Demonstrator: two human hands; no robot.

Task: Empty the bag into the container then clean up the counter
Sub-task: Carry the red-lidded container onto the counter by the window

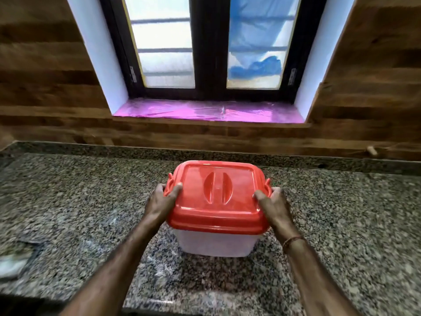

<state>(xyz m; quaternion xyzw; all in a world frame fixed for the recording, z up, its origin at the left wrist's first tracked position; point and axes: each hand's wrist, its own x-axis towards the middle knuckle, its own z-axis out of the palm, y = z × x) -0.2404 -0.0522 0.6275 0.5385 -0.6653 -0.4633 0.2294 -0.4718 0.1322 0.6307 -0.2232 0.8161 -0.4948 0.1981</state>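
A translucent white container [215,244] with a red lid [218,197] stands in the middle of the granite counter [79,190]. The lid is on and has a moulded handle at its centre. My left hand [163,200] grips the lid's left side at the red clip, thumb on top. My right hand [274,205] grips the lid's right side the same way, thumb on the lid. A crumpled clear bag [13,262] lies at the counter's left edge, blurred. What the container holds is hidden.
A wood-panelled wall [45,87] rises behind the counter, with a window [209,46] and a pink-lined sill [209,111] above it. A small peg [371,150] sticks out of the wall at the right. The counter's front edge runs along the bottom left.
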